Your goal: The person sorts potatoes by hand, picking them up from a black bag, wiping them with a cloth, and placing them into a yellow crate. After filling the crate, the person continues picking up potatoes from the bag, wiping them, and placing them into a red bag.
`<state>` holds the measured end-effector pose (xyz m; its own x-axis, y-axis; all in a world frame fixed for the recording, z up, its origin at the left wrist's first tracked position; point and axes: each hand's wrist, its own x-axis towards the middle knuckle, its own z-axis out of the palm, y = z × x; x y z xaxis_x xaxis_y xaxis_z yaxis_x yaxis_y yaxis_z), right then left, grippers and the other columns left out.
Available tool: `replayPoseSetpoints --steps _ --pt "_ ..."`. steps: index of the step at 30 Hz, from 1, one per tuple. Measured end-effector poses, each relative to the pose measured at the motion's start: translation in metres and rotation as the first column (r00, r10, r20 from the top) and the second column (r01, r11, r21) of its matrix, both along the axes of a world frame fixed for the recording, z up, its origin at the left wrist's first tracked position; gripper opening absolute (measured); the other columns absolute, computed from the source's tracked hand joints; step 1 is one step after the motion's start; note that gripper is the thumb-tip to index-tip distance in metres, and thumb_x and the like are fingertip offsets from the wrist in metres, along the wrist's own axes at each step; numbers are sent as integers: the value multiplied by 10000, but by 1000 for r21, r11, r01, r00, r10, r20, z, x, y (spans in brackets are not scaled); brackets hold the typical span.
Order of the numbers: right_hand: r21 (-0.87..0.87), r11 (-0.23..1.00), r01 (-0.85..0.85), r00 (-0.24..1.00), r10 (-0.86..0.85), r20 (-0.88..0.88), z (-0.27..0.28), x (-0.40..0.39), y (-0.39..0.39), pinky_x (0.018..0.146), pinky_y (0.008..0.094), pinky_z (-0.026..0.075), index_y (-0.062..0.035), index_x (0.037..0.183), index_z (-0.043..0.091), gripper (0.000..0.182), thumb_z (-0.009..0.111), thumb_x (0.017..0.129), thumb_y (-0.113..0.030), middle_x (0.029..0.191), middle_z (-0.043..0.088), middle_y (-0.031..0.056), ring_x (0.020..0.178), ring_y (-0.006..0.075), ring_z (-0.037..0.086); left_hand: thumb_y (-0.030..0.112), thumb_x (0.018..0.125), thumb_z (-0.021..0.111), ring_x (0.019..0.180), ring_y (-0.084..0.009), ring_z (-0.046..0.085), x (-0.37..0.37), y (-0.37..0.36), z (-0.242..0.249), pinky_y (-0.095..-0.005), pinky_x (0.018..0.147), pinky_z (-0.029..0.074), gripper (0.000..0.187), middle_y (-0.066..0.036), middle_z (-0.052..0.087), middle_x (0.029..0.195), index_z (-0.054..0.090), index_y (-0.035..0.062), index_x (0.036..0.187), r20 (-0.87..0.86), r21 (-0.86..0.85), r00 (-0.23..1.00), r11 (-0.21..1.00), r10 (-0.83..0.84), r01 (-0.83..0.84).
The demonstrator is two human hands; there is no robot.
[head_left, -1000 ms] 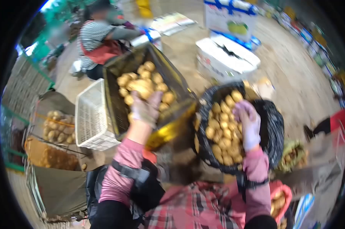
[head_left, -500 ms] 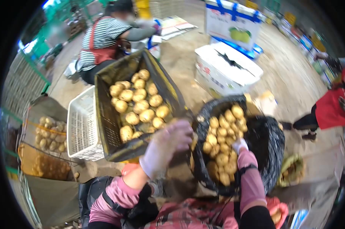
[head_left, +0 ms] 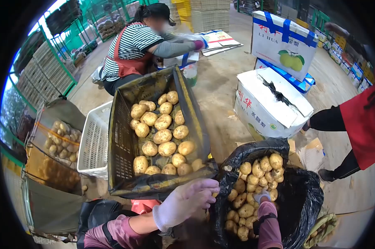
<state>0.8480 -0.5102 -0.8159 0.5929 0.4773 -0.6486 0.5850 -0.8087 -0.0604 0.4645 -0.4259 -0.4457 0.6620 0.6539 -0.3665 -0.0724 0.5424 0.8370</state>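
The gloved left hand (head_left: 187,201) curls loosely at the near rim of the dark crate (head_left: 122,145) of potatoes (head_left: 162,136), gripping nothing visible, while the right hand (head_left: 262,196) – grip hidden – digs into the black bag (head_left: 303,195) of potatoes – best moved few at a time, unbruised.

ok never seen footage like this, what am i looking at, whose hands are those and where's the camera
There is no machine here. The one picture comes from a camera worn on a person's head, looking forward and down, which is why the edges curve round.

The two gloved hands at the bottom are that person's own. The left hand rests on the near rim of a dark plastic crate part full of potatoes; whether it holds one I cannot tell. The right hand is mostly buried among potatoes in a black bag, so its grip is hidden.

Around them: a white crate, a white carton, a seated person in a striped shirt, and another person in red at the right edge.
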Motion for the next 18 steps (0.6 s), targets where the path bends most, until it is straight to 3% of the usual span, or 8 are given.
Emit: replayPoseSetpoints --steps 4,7,10,12,14,15,17,18 --pt "45 995 88 996 -86 -30 -6 4 0 1003 330 466 42 1423 339 948 759 735 -458 1325 567 248 1229 332 561 173 1027 508 972 -89 573 14 -5 -7 -266 861 492 341 -33 589 1214 504 26 1335 -68 -7 997 999 -34 33" --pt "317 925 209 949 -115 -292 -14 8 -22 972 361 483 27 1388 405 824 762 773 -391 1305 585 230 1154 321 606 188 1023 520 975 -86 568 17 -9 -1 -263 859 490 361 -34 587 1214 494 25 1344 -52 10 996 998 -68 68" --pt "353 895 270 882 -83 -465 5 10 -35 956 354 481 36 1414 372 804 746 821 -359 1300 583 214 1147 287 589 297 1004 555 1055 -148 571 13 -14 -2 -300 919 478 465 -76 572 1263 472 5 1357 7 3 995 995 -99 99" --pt "363 886 288 836 -48 -547 35 12 -29 945 349 480 41 1431 350 792 735 852 -338 1297 582 203 1143 264 578 366 980 588 1071 -155 580 12 -21 -6 -303 922 486 544 -81 585 1244 465 6 1368 67 34 990 992 -123 121" --pt "432 861 267 838 14 -545 69 17 -19 913 336 497 52 1442 330 771 741 877 -274 1242 609 185 1093 248 596 362 981 584 1036 -137 583 15 -29 6 -290 895 495 514 -61 597 1181 481 20 1351 -66 82 985 983 -160 165" --pt "450 746 492 619 64 -782 85 15 -11 868 305 513 45 1434 345 704 735 885 -161 1159 643 133 1006 208 631 360 982 582 1018 -128 585 15 -35 10 -283 882 499 499 -51 603 1149 489 27 1342 -138 101 975 977 -174 189" --pt "455 658 600 569 48 -821 213 -36 -5 789 321 548 -1 1405 379 621 717 893 -99 1068 661 84 910 181 656 345 994 559 965 -109 580 17 -40 -6 -278 849 514 440 -25 597 1071 500 50 1315 -146 171 973 964 -181 205" --pt "490 639 593 519 161 -839 245 -45 -3 766 334 561 -27 1352 428 530 702 901 -85 1040 658 73 894 183 658 335 995 560 960 -108 577 19 -42 -11 -281 846 516 430 -24 596 1064 496 56 1316 -140 185 973 961 -182 206"
